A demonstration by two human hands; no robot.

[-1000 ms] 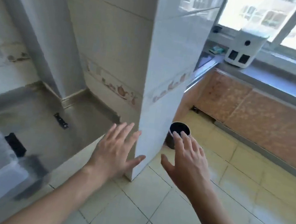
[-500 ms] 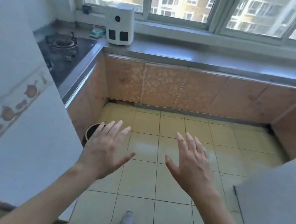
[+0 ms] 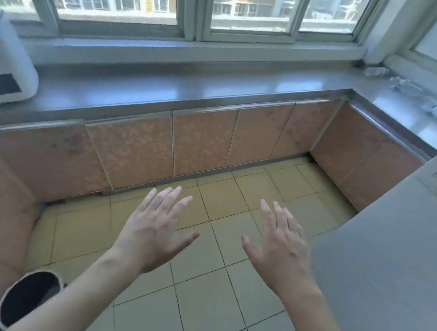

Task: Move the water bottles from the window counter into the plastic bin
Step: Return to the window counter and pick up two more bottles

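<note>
Left hand held out palm down over tiled floor, fingers spread wide, nothing gripped. Right hand held alongside, likewise spread flat and empty. Clear water bottles seen lying on window counter at far right corner, blurred, count not discernible, well apart from both hands. White appliance placed at counter's left end. Dark round bin set on floor at lower left.

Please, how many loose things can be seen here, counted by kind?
Clear bottles lying on the counter's far right: about 3, blurred, cannot tell exactly
White appliance: 1
Black bucket: 1
Total: about 5
</note>
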